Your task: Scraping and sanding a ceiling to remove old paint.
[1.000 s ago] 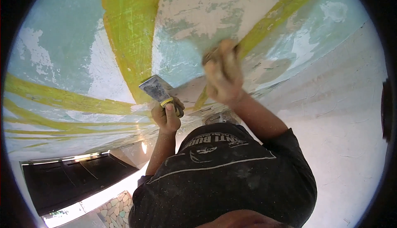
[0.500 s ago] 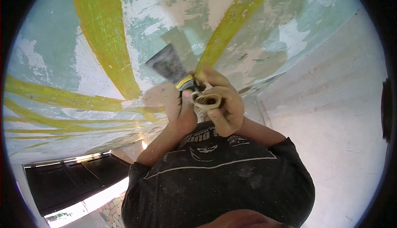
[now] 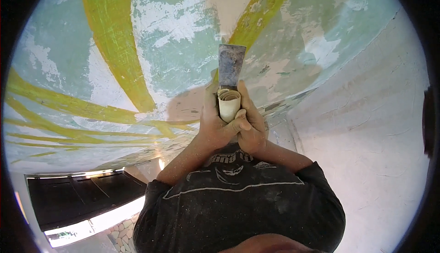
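Both of your hands meet in front of your chest: your left hand (image 3: pixel 215 127) and right hand (image 3: pixel 252 124) are pressed together, wrapped around a rolled beige sheet (image 3: pixel 228 104) and the handle of a putty knife (image 3: pixel 230 65). Its flat blade points up toward the scraped green wall (image 3: pixel 178 65) with yellow stripes (image 3: pixel 114 46) beyond.

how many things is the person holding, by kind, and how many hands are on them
scraper: 1
rolled sandpaper: 1
hands gripping them: 2, left hand and right hand
total things held: 2
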Demonstrator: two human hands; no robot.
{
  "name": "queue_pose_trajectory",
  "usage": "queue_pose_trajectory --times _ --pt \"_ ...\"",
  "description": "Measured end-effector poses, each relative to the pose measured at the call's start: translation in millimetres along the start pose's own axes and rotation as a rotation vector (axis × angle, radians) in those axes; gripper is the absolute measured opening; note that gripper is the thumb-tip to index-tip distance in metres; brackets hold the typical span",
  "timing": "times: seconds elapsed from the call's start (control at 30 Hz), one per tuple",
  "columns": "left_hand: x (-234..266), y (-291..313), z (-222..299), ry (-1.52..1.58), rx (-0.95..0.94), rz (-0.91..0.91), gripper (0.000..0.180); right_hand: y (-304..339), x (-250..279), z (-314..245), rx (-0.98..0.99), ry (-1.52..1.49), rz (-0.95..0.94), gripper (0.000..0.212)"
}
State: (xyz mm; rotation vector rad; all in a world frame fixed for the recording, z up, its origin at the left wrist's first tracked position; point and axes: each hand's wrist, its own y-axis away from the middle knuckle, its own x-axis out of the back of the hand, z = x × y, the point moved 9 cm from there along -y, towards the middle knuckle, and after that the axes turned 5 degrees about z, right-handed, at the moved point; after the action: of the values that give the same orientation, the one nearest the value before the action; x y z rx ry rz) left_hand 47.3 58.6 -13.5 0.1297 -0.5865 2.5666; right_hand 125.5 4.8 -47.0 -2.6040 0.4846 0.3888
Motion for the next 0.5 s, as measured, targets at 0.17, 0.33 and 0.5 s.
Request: queue_pose_trajectory --times 0.17,0.33,0.5 --pt "-4.8 9.4 -18.5 0.121 0.057 -0.034 0.098 -9.1 -1.4 -12.0 -0.109 -0.288 0.095 0.058" --pt "-18.1 23.0 -21.0 0.155 0.113 -0.094 0.103 -30.9 28.8 -3.3 -0.139 0.026 0.080 0.031" --pt "-20.2 24.6 -16.9 0.236 0.286 -0.194 0.066 -45.6 34.8 -34.9 0.062 0.320 0.147 0.028"
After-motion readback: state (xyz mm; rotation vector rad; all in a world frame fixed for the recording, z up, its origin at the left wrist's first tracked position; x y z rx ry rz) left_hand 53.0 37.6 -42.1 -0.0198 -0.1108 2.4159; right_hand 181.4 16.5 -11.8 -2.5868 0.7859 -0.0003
